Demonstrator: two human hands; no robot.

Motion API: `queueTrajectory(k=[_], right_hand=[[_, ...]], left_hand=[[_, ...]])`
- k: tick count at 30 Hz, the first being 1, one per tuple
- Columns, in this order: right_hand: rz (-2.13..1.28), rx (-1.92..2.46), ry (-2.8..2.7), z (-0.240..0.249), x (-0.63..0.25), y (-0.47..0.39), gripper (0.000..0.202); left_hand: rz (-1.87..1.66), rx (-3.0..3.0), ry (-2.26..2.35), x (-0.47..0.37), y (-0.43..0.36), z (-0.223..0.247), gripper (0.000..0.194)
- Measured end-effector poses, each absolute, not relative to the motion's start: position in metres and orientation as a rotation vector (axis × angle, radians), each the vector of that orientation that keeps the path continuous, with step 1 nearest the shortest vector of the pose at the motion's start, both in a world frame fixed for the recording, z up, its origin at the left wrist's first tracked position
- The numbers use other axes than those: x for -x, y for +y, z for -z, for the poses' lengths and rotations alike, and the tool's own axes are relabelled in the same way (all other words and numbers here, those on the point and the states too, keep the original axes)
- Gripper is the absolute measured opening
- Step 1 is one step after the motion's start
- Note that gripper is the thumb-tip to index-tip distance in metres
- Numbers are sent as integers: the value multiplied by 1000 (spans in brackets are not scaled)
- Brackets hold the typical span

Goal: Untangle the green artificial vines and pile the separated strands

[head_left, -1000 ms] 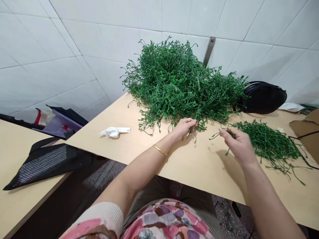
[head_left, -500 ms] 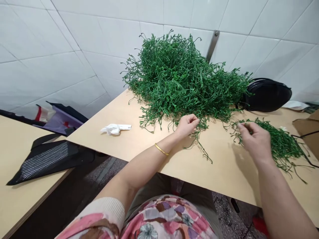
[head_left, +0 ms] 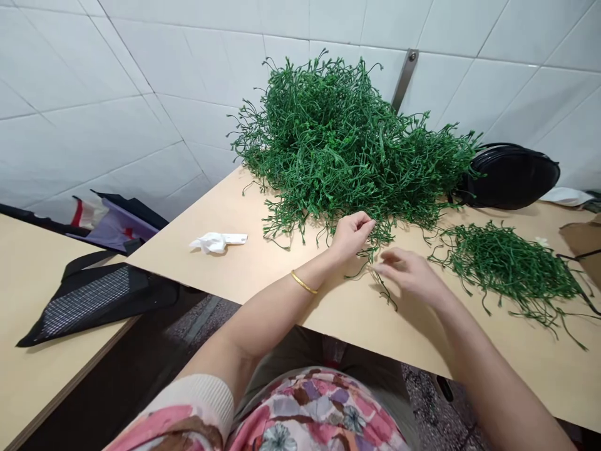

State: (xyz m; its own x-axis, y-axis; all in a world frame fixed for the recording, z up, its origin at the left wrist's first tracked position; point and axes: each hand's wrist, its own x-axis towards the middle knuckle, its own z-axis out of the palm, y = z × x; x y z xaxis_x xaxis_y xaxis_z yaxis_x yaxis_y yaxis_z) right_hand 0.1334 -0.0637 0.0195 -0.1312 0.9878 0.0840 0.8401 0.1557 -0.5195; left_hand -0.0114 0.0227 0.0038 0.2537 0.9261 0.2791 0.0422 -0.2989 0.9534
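A big heap of thin green stems [head_left: 328,144], apparently artificial, with small budded tips, lies against the wall at the back of the table. My left hand [head_left: 353,235] is closed at the heap's front edge, apparently around a few stems; what lies inside the fingers is largely hidden. Several loose stems [head_left: 385,291] trail onto the table just below it. Beside them hovers my right hand [head_left: 410,274], thumb and fingers apart, its fingertips close to the loose stems. To the right is a smaller, flatter pile of the same stems [head_left: 516,263].
A black round case [head_left: 514,175] stands behind the small pile. At the right edge is a brown cardboard box [head_left: 582,241] with a dark strap or wire. Crumpled white tissue [head_left: 213,243] lies on the left. A black mesh bag [head_left: 89,300] rests on the neighbouring table.
My right hand has moved left, from the small pile to the loose stems beside my left hand, and its fingers now stand apart. My left hand has stayed in place.
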Motion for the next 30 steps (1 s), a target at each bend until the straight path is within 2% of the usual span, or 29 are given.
queueTrajectory(k=[3, 7, 12, 16, 20, 25, 30], right_hand=[[-366, 1794, -2131, -13, -125, -59, 15], [-378, 1949, -1972, -18, -148, -53, 16], [-94, 1973, -1911, -23, -176, -51, 11], [-588, 1840, -1636, -19, -178, -59, 20], [-1119, 1459, -1135, -20, -170, -62, 24], [-1356, 1144, -724, -20, -157, -58, 17], [-1464, 1206, -827, -12, -132, -63, 29]], left_hand=[[-1179, -1645, 915, 12, 22, -4, 26], [-1198, -1808, 963, 14, 19, -8, 27], [-1172, -1940, 969, 12, 11, -12, 25], [-1173, -1925, 953, 9, 9, -9, 22], [-1094, -1801, 941, 11, 10, -10, 25], [-508, -1709, 697, 7, 3, -9, 39], [-519, -1140, 513, -4, 1, 1, 40]])
